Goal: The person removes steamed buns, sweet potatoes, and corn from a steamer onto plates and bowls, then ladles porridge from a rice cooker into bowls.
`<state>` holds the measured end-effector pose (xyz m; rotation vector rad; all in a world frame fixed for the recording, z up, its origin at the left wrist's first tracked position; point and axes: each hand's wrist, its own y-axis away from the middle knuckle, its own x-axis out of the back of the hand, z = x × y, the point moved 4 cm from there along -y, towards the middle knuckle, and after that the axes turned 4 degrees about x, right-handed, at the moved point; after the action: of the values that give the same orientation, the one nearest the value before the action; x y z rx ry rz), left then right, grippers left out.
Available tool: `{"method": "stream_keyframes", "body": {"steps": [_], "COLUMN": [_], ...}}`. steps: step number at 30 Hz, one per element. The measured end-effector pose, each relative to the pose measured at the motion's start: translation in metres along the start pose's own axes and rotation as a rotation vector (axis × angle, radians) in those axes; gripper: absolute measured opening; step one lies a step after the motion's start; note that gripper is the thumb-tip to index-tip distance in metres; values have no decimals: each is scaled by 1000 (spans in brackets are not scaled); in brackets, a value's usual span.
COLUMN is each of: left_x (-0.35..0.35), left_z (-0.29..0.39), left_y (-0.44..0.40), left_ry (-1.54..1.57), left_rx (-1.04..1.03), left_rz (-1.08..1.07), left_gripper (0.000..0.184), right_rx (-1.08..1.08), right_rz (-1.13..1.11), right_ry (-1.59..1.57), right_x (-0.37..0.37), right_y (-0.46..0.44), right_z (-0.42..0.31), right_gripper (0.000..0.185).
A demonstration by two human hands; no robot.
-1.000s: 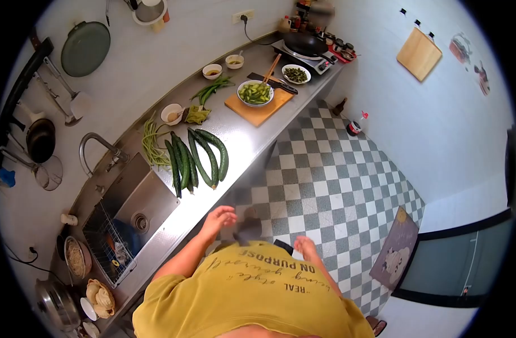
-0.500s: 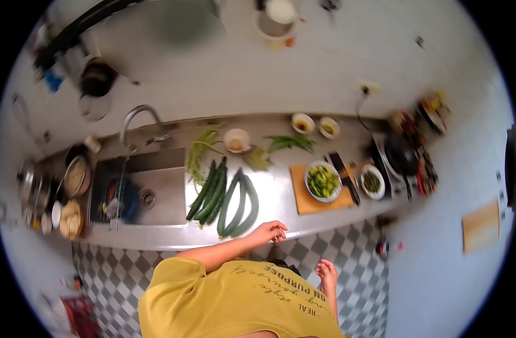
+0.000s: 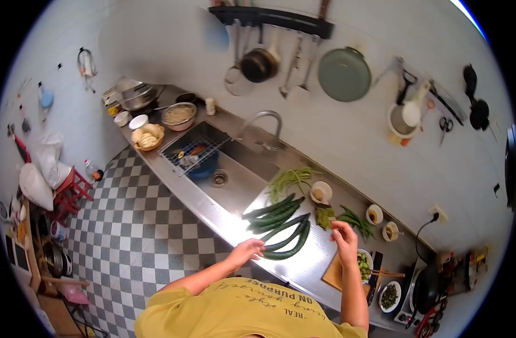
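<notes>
Several dark green cucumbers lie in two groups on the steel counter. My left hand is at the stem ends of the nearer group, fingers loosely bent and apart; whether it touches them I cannot tell. Raised over the counter, my right hand has loosely curled fingers with nothing visible in them. Past it are leafy greens and long green peppers. My right forearm partly covers a wooden cutting board and a bowl of cut green vegetable, with chopsticks across its rim.
Left of the cucumbers is a sink with a tap and a wire rack. Small bowls stand along the wall. A plate of chopped greens and a black wok are at the right.
The view has turned toward the left, bringing the sink side and wall rack into sight. My right hand has risen over the counter; my left hand has moved to the cucumbers' ends.
</notes>
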<state>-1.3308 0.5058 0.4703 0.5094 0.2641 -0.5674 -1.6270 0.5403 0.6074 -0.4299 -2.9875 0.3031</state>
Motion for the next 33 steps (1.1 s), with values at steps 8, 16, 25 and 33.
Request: {"method": "stream_keyframes", "body": {"steps": [8,16,25,33], "left_x": [213,381,531,652], "left_z": [53,112,156,198], "left_y": [112,185,194,213], "left_ry": [-14,4,78,281], "left_rx": [-215,-331,-384,-297], "left_rz": [246,416,601,968], "left_gripper": [25,25,23,21], "right_rx": [-6,-155,-205,-244], "right_rz": [-458,-929,-797,-592], "right_ry": [-68,-14,-121,-323], "right_x": [-299,-532,-676,-825], "right_y": [-59,-60,-178,-297], "right_z": [-7,34,63,88], "right_gripper": [15,17,15,14]}}
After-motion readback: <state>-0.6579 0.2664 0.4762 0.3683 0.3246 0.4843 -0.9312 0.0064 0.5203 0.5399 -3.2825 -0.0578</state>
